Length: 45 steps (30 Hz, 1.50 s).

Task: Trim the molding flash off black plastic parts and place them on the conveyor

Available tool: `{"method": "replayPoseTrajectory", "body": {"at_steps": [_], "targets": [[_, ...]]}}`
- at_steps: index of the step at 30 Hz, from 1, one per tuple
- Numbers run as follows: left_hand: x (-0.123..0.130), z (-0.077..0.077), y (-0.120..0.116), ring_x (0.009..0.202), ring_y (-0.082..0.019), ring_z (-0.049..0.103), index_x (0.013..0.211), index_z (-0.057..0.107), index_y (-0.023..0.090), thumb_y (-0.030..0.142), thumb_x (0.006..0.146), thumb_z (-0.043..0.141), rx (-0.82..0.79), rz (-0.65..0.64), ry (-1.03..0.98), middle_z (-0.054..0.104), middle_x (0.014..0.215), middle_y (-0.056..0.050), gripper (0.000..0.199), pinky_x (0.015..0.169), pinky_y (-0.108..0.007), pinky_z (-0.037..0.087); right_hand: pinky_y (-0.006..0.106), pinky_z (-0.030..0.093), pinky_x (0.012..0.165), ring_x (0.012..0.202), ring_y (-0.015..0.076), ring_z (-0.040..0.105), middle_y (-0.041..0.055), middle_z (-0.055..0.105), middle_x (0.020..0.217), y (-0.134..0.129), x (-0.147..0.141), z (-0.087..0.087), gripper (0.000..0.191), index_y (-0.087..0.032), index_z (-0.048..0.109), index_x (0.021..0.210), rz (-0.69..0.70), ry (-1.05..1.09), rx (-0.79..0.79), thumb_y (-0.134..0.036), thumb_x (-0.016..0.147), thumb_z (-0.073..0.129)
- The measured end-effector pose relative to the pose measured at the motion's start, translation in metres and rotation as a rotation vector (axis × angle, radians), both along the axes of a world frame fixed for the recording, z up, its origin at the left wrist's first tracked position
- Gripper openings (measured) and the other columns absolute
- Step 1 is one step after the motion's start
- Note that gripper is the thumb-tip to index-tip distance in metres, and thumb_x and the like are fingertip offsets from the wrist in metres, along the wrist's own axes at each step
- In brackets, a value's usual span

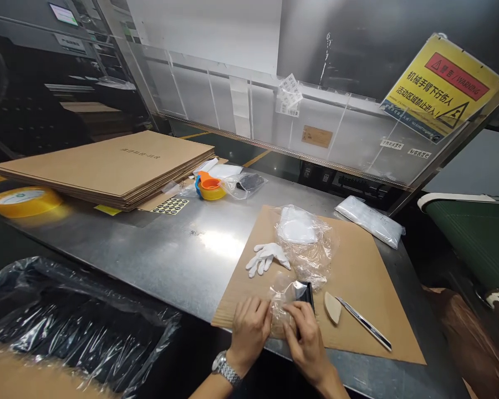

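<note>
Both of my hands are at the front edge of a brown cardboard sheet [357, 277]. My left hand [249, 327] has its fingers curled at the left side of a clear plastic bag [279, 296]. The fingers of my right hand [305, 332] pinch the same bag from the right. A glossy black item [304, 292] shows just beyond my right fingers; whether it is inside the bag, I cannot tell. A white glove [268, 258] lies flat beyond the bag. Right of my hands are a beige wedge-shaped piece [332, 308] and a utility knife [365, 323].
Crumpled clear bags [310, 244] lie farther back on the cardboard, and a flat plastic packet [370, 220] near the table's right side. To the left are stacked cardboard [108, 160], yellow tape [23, 202], an orange tape dispenser [209, 184] and a black-lined bin [79, 327].
</note>
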<state>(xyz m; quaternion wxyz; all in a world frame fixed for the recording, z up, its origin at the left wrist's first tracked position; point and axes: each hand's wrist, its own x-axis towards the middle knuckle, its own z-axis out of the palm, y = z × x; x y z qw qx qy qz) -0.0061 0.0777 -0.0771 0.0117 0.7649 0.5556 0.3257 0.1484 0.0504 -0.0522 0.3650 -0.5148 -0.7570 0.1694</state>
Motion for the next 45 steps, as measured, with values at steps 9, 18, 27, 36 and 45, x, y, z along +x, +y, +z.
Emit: {"method": "replayPoseTrajectory", "body": {"at_steps": [9,18,27,36,45], "targets": [[-0.007,-0.007,0.004,0.071,-0.022,0.053,0.092,0.062,0.016,0.014,0.085,0.040,-0.080,0.053,0.015,0.058,0.072,-0.005,0.023,0.067,-0.034,0.038,0.028,0.031,0.041,0.045,0.0191,0.051,0.0070,0.056,0.059,-0.018,0.045,-0.033,0.037,-0.021,0.058,0.073,-0.507,-0.292,-0.157,-0.044,0.088,0.033],[-0.001,-0.004,0.004,0.077,-0.021,0.061,0.089,0.064,0.017,0.012,0.082,0.042,-0.323,-0.053,-0.082,0.068,0.080,-0.006,0.023,0.070,-0.031,0.041,0.023,0.038,0.051,0.055,0.0135,0.049,-0.0001,0.051,0.058,-0.061,0.035,-0.020,0.046,-0.018,0.060,0.073,0.033,0.241,-0.630,-0.058,0.084,0.039],[-0.005,0.010,0.001,0.059,-0.015,0.058,0.075,0.064,0.018,0.013,0.079,0.042,-0.471,-0.173,-0.152,0.064,0.061,-0.001,0.023,0.053,-0.023,0.035,0.026,0.032,0.044,0.042,0.0148,0.045,-0.0011,0.047,0.047,-0.070,0.027,-0.047,0.045,-0.023,0.056,0.065,-0.305,0.060,-0.363,-0.057,0.086,0.034],[0.003,0.002,-0.019,0.079,-0.021,0.062,0.110,0.055,0.016,0.011,0.082,0.037,-0.310,-0.249,-0.030,0.068,0.087,-0.009,0.034,0.071,-0.031,0.045,0.026,0.036,0.049,0.053,0.0217,0.063,0.0039,0.064,0.057,-0.059,0.025,-0.046,0.037,-0.022,0.059,0.093,-0.259,-0.153,-0.355,-0.044,0.092,0.029],[0.004,0.033,-0.044,0.063,-0.022,0.058,0.085,0.059,0.017,0.005,0.077,0.039,-0.117,-0.357,0.153,0.063,0.067,-0.005,0.025,0.060,-0.033,0.045,0.026,0.038,0.045,0.047,0.0209,0.060,0.0014,0.063,0.053,-0.035,0.011,-0.029,0.041,-0.013,0.042,0.126,-0.202,-0.086,-0.309,-0.032,0.091,0.031]]}}
